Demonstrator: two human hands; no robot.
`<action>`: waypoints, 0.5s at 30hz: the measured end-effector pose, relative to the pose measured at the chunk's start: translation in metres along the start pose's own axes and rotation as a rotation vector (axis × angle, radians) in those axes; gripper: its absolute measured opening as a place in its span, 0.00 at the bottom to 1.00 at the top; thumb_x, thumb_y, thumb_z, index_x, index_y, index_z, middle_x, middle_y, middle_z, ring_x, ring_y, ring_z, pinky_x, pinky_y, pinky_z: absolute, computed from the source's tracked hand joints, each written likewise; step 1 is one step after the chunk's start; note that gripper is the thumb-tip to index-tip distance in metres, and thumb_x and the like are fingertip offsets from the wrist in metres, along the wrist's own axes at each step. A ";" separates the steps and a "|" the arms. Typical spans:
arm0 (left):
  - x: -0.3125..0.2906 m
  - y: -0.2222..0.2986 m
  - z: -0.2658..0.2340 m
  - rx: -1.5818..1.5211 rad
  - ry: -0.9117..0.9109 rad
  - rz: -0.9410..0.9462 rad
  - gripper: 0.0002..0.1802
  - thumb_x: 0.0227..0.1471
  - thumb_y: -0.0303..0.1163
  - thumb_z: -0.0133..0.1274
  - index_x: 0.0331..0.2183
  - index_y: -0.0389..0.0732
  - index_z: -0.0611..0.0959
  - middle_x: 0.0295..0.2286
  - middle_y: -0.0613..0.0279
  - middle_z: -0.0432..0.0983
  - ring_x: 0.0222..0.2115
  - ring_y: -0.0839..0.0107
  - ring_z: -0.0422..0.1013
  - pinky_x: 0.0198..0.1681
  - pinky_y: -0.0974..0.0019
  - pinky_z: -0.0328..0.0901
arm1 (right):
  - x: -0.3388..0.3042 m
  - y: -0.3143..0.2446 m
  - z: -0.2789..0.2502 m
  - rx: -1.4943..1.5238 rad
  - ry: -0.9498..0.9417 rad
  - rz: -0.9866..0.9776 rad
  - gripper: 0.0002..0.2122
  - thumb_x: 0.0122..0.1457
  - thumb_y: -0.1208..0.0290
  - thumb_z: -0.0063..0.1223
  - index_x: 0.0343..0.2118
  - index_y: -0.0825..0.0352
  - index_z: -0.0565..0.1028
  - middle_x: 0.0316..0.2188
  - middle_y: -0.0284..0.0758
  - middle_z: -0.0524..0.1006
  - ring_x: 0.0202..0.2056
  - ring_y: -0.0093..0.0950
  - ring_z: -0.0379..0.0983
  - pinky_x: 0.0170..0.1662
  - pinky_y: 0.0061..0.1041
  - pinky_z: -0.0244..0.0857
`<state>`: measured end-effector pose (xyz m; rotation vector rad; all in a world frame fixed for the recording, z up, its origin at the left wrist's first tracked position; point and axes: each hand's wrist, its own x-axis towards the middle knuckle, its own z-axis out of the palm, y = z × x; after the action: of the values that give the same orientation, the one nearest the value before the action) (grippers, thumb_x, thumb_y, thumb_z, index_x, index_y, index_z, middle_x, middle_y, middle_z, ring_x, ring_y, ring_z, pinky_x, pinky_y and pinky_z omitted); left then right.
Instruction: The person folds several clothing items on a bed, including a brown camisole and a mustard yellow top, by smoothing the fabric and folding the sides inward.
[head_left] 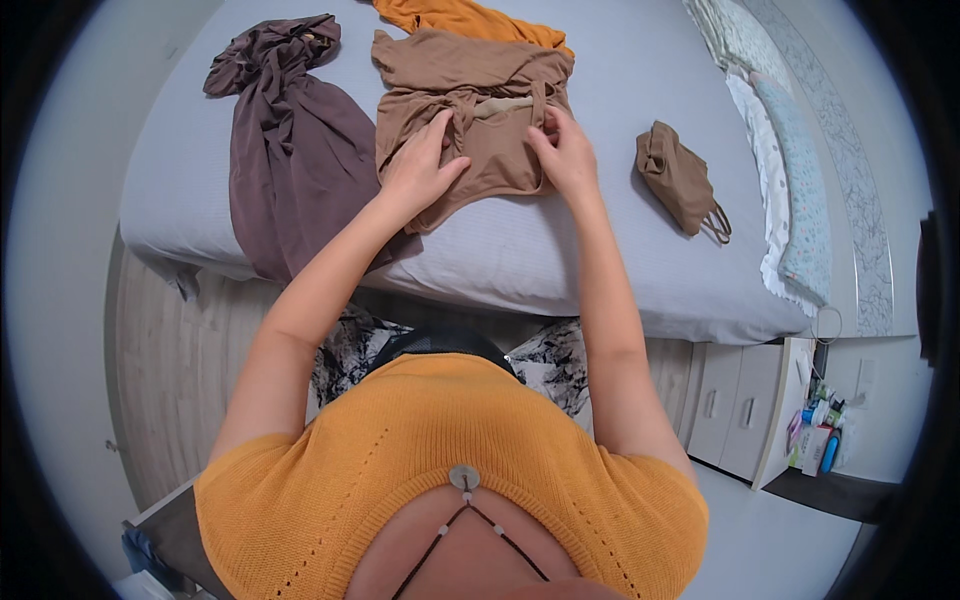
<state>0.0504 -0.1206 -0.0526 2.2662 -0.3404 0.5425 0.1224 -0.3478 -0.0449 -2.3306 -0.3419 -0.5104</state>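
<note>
A brown camisole (495,160) with thin straps lies on the bed, its front spread toward me and a paler lining showing at its neckline. My left hand (425,170) rests on its left side, fingers stretched out over the cloth and thumb apart. At the right strap, my right hand (568,155) closes thumb and fingers on the camisole's edge; the fingertips are partly hidden by cloth. Beyond and partly under the camisole is a larger brown garment (470,62), with an orange garment (470,18) at its far side.
A dark purple-brown garment (300,170) lies gathered on the left, hanging over the bed's near edge. To the right sits a folded brown garment with straps (678,180). Patterned bedding (795,190) lines the bed's right side. A white cabinet (735,405) stands at the lower right.
</note>
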 end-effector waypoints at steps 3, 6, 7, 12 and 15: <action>0.013 -0.005 0.009 -0.074 -0.020 -0.079 0.38 0.44 0.28 0.57 0.57 0.40 0.61 0.31 0.55 0.71 0.27 0.66 0.68 0.35 0.66 0.65 | 0.012 -0.005 0.009 -0.197 -0.079 0.030 0.17 0.49 0.63 0.58 0.39 0.67 0.74 0.34 0.39 0.76 0.34 0.29 0.74 0.36 0.27 0.68; 0.015 -0.008 0.007 -0.481 -0.087 -0.267 0.32 0.43 0.21 0.51 0.53 0.36 0.65 0.30 0.63 0.69 0.27 0.75 0.66 0.33 0.73 0.64 | 0.021 0.012 -0.001 0.018 -0.215 0.186 0.16 0.48 0.65 0.56 0.39 0.67 0.73 0.30 0.37 0.76 0.32 0.26 0.73 0.35 0.25 0.67; 0.013 -0.007 0.004 -0.648 -0.122 -0.359 0.30 0.43 0.21 0.51 0.52 0.35 0.66 0.30 0.65 0.68 0.28 0.76 0.66 0.33 0.74 0.64 | 0.023 0.020 -0.004 0.142 -0.268 0.252 0.15 0.49 0.66 0.55 0.39 0.66 0.72 0.28 0.36 0.76 0.32 0.24 0.73 0.34 0.25 0.66; -0.026 0.057 -0.066 -1.033 -0.226 -0.292 0.29 0.45 0.16 0.46 0.52 0.37 0.68 0.36 0.65 0.68 0.24 0.84 0.62 0.28 0.81 0.59 | -0.029 0.007 -0.087 1.395 -0.199 0.318 0.14 0.54 0.75 0.49 0.44 0.68 0.69 0.40 0.33 0.73 0.36 0.25 0.70 0.38 0.23 0.65; -0.047 0.076 -0.102 -1.261 -0.258 -0.319 0.28 0.46 0.16 0.47 0.52 0.37 0.68 0.41 0.58 0.70 0.22 0.83 0.62 0.26 0.81 0.59 | -0.067 0.011 -0.137 1.567 -0.219 0.165 0.14 0.55 0.69 0.51 0.44 0.67 0.70 0.47 0.38 0.70 0.29 0.23 0.64 0.35 0.23 0.60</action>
<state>-0.0491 -0.0928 0.0357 1.1033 -0.3046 -0.1560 0.0312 -0.4579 0.0095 -0.8522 -0.4157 0.1453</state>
